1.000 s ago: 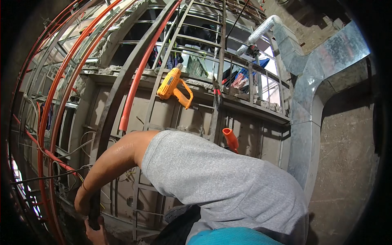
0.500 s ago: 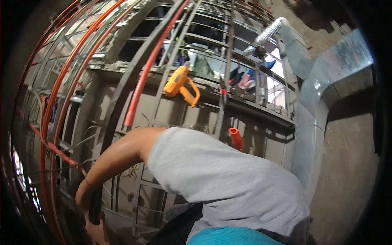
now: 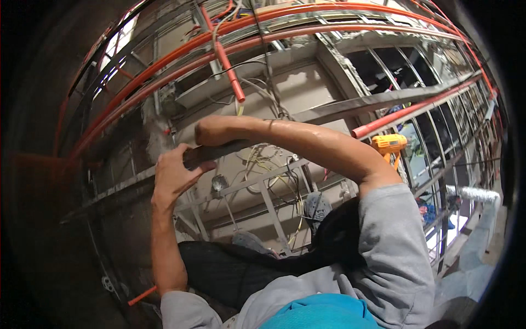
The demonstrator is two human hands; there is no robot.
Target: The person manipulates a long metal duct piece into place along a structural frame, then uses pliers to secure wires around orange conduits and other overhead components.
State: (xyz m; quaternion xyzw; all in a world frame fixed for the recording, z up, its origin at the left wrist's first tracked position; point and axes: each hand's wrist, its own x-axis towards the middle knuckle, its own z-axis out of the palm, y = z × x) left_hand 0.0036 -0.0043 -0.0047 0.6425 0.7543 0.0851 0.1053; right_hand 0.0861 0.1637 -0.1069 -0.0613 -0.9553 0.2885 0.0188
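Observation:
A long dark-grey metal bar slants from the upper right down to my hands. My left hand is around it, with the fingers over the upper side and the thumb below. My right hand is curled closed against the bar's upper side, just right of the left one. Its fingertips are hidden, so what lies inside it does not show. Above my right hand hangs the cut end of a red-orange pipe. Beside my right elbow are a yellow heat gun and another red-orange pipe.
Long orange pipes arc across the top. Loose wires tangle below the bar, over a grey metal frame. My shoe is by that frame. A silver flexible duct and sheet-metal ducting stand at the right.
My view has swung left, so the heat gun and ducts now appear farther right. Both hands now show clearly at the bar; before, the left was mostly cut off low in the picture.

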